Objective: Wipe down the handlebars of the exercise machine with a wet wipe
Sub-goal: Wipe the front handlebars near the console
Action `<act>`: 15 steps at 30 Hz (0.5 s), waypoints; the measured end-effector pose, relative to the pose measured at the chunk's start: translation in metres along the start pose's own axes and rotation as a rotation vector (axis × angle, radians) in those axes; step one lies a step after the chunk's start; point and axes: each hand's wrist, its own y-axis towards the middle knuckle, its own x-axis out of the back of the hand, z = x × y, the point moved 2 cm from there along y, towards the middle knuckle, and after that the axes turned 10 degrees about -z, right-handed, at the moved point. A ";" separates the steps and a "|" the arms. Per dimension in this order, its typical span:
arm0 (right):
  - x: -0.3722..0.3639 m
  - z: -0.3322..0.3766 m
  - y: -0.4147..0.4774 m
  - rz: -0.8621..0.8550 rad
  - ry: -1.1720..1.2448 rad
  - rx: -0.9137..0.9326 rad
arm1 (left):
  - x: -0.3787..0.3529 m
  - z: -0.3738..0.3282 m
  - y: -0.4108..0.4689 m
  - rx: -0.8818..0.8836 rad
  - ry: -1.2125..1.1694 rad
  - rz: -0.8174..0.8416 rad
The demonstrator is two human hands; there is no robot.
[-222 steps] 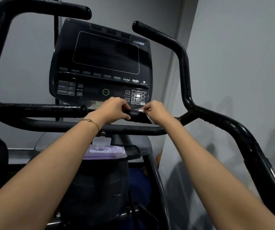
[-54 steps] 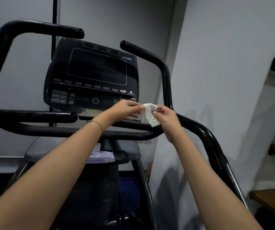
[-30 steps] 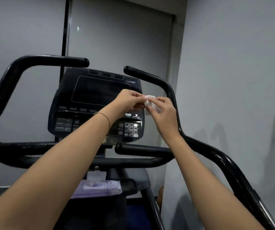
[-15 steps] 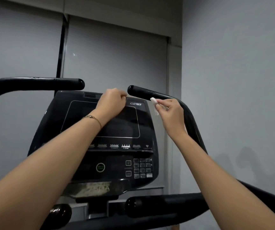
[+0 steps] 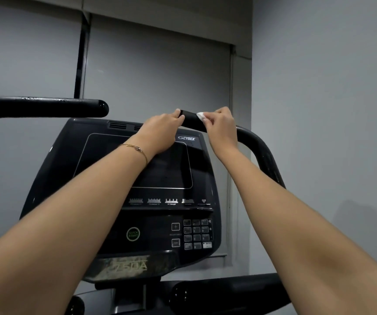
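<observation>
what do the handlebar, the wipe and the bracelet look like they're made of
Handlebar: black coated metal tube, probably; semi-gloss, with scuffs on the bend.
Wipe: soft white nonwoven cloth, bunched in the right hand.
Bracelet: thin gold-coloured metal chain, glinting; real gold can't be told.

On the console (image 5: 124,189) in front of you, the brand name "CYBEX" (image 5: 186,138) stands in light lettering at the upper right corner of the dark screen (image 5: 137,162). Below it, you read "QUICK START" on the round green-ringed button (image 5: 133,233). The lower lip carries worn characters (image 5: 127,266), apparently "750A". Keypad (image 5: 197,234) and programme row (image 5: 170,201) captions are too small to read.
</observation>
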 end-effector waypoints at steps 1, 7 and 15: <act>-0.002 0.000 0.000 0.000 -0.044 0.044 | 0.001 0.001 0.000 -0.010 0.012 -0.002; -0.006 -0.007 0.010 -0.031 -0.189 0.045 | -0.004 0.000 -0.003 -0.021 0.080 0.000; -0.003 0.003 0.026 0.119 -0.253 0.153 | -0.005 0.003 -0.001 -0.038 0.098 -0.001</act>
